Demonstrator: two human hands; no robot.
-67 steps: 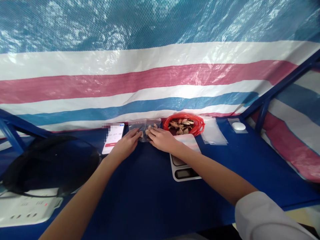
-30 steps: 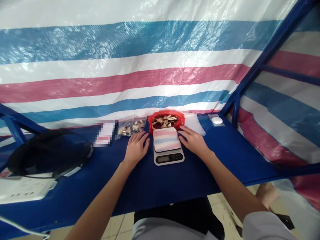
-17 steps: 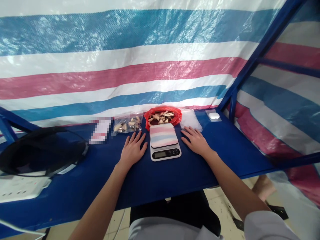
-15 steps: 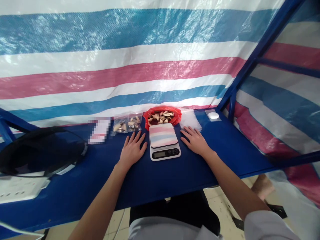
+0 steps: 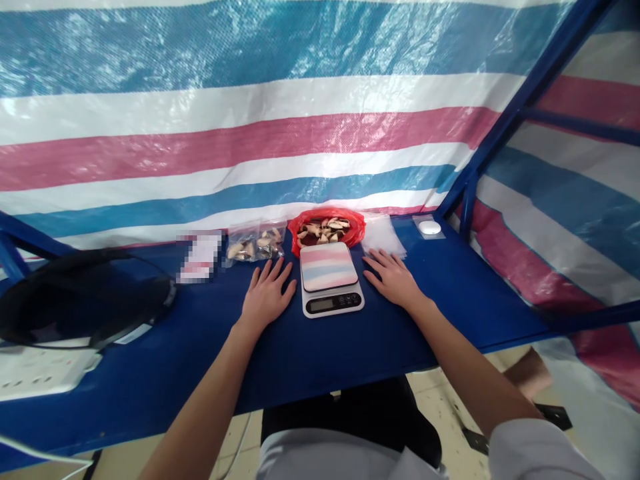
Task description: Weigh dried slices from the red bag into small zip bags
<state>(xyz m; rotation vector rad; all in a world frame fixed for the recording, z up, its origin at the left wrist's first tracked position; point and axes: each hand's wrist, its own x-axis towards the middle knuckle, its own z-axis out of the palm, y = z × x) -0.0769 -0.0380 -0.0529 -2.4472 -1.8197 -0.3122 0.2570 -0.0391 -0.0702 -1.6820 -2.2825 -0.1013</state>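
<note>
My left hand (image 5: 267,293) lies flat on the blue table with fingers spread, left of a white kitchen scale (image 5: 330,280). On the other side of the scale, my right hand (image 5: 393,277) also rests flat and holds nothing; its fingertips reach the near edge of some clear plastic bags (image 5: 384,235). Behind the scale sits a red plastic bag (image 5: 356,227), open at the top, with sliced mushrooms (image 5: 327,229) in it. Two small clear bags of mushroom pieces (image 5: 255,245) lie beyond my left fingertips. The scale's plate bears nothing, and its display looks blank.
A blurred-out white and red item (image 5: 201,257) lies on the left. Further left are a black mesh-like round object (image 5: 125,293) and a white power strip (image 5: 45,370). A white oval object (image 5: 429,228) sits at the back right. Blue frame bars and striped sheeting (image 5: 250,133) enclose the table (image 5: 320,360).
The view has tilted slightly, so the scene sits a little higher and to the right. Both hands stay flat in the same places on the table.
</note>
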